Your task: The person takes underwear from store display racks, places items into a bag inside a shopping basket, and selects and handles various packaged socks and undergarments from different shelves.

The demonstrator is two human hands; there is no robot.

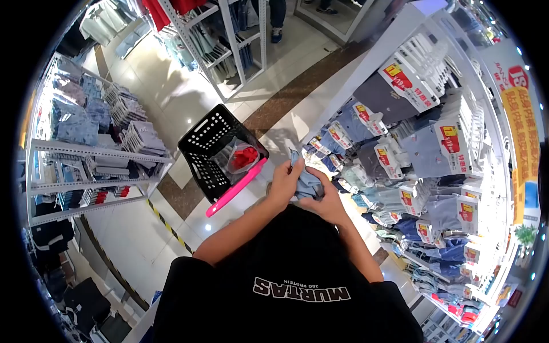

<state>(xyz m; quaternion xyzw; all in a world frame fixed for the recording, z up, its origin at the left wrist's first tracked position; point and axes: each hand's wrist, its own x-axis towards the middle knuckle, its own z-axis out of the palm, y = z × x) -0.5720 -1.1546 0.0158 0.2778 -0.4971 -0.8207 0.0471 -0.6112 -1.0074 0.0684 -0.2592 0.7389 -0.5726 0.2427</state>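
Observation:
A crumpled blue-grey cloth garment (309, 184) is bunched in front of my chest, between both hands. My left hand (285, 182) is closed on its left side, fingers pressed against the fabric. On the other side my right hand (327, 200) curls round the cloth, thumb and fingers bent. The garment's exact kind is hidden by its folds. Just beyond my left hand is a black perforated shopping basket (201, 137) with a pink handle (237, 188). Inside the basket lies a clear plastic bag with something red (245, 157) in it.
To my right runs a lit white rack (366, 63) of hanging underwear with red-and-yellow price cards. A shelf unit (91, 186) with folded and hanging clothes stands left. Ahead are another white clothes rack (229, 46) and a person's leg (277, 20). Yellow-black tape (166, 223) marks the floor.

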